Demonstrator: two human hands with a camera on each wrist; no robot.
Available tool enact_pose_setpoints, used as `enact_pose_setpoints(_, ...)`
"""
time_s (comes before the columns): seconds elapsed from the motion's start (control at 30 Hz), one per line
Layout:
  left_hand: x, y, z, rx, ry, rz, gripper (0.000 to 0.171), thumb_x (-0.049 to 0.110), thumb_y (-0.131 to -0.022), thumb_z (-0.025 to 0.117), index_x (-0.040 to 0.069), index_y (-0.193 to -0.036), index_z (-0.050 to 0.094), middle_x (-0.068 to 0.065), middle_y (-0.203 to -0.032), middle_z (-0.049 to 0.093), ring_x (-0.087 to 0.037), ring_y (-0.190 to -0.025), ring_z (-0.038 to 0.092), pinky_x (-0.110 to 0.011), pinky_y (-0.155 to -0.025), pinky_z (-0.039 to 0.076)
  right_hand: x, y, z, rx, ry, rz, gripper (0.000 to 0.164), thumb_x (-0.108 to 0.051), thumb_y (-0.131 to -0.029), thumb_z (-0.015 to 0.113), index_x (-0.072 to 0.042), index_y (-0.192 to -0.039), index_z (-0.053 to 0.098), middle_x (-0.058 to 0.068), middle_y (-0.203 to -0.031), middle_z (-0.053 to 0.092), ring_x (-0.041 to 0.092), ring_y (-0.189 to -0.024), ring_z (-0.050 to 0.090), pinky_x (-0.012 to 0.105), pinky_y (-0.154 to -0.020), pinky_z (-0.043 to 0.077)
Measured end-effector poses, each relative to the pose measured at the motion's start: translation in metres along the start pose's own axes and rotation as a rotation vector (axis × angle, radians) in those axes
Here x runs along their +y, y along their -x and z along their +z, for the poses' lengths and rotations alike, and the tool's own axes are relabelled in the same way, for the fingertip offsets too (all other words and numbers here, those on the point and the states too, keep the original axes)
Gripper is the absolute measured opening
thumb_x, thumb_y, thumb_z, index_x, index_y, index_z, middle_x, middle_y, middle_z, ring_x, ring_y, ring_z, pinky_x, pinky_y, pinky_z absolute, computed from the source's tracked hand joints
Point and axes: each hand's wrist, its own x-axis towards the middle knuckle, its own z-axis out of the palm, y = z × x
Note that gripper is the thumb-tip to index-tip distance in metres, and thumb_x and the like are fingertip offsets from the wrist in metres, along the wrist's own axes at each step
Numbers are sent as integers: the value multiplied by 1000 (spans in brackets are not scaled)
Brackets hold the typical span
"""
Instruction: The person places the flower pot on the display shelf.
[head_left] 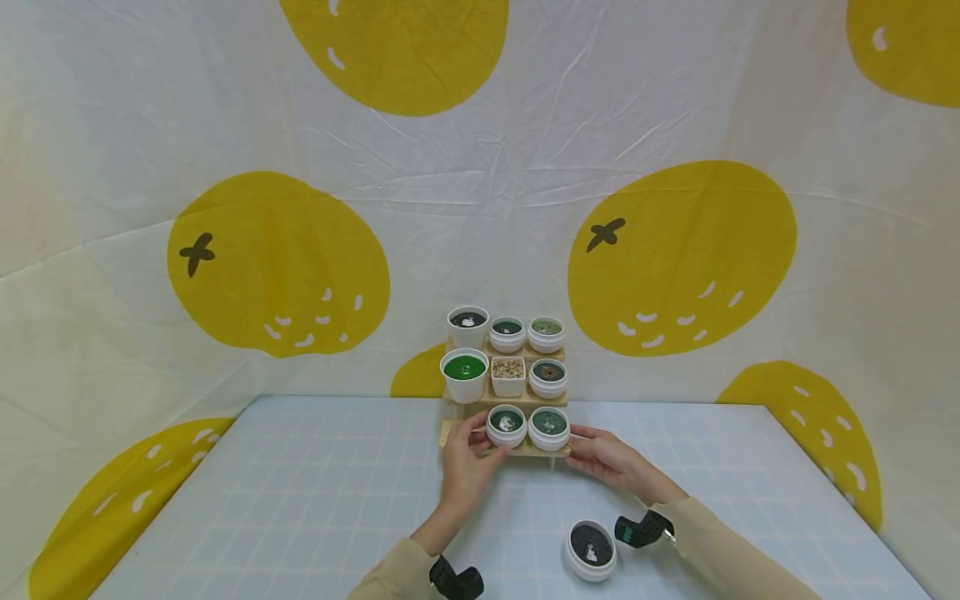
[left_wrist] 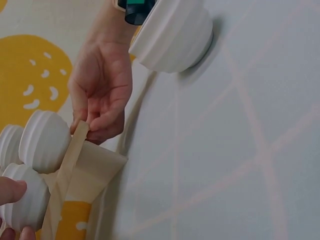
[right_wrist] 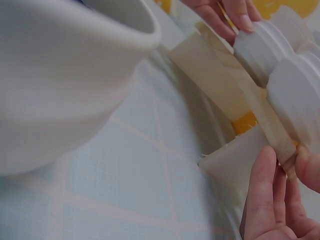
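A small wooden tiered stand (head_left: pixel 517 401) carries several white pots. My left hand (head_left: pixel 468 471) holds a round white pot with a dark green top (head_left: pixel 506 425) at the left of the lowest step, thumb in front and fingers on its left side. Beside it on that step sits another round pot with a green top (head_left: pixel 550 427). My right hand (head_left: pixel 618 462) pinches the right end of the lowest step between thumb and fingers; the right wrist view shows the board's edge (right_wrist: pixel 267 122) there.
A round white pot with a dark top (head_left: pixel 591 552) stands on the table near my right wrist. Taller white cups (head_left: pixel 465 377), a square pot of speckled grains (head_left: pixel 508 379) and more round pots fill the upper steps. A fruit-printed cloth (head_left: pixel 480 250) hangs behind.
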Motion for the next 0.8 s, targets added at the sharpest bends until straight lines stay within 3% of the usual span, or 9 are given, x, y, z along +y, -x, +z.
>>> enact_pose_setpoints(0.33, 3, 7, -1, 3, 35, -59, 56, -4, -70, 80, -3, -121, 58, -18, -115, 56, -23, -95, 58, -26, -81, 57, 0, -1, 1, 10, -7, 1, 65, -2, -97, 49, 10, -149, 11, 0, -101, 64, 8, -87, 64, 23, -82, 57)
enact_pose_setpoints(0.67, 7, 21, -2, 18, 55, -41, 63, -4, -67, 80, 0, -125, 55, -20, -121, 54, -25, -96, 60, -19, -76, 54, 0, 0, 1, 3, 7, 5, 67, -3, -97, 49, 11, -149, 9, -1, -99, 64, 7, -86, 64, 21, -81, 57)
enact_pose_setpoints(0.8, 6, 26, -2, -2, 55, -71, 65, -3, -68, 79, 3, -127, 53, -18, -125, 51, -23, -100, 58, -18, -77, 53, 0, 0, 1, 2, 8, 6, 66, -3, -97, 49, 11, -149, 9, -1, -100, 64, 7, -87, 64, 22, -82, 57)
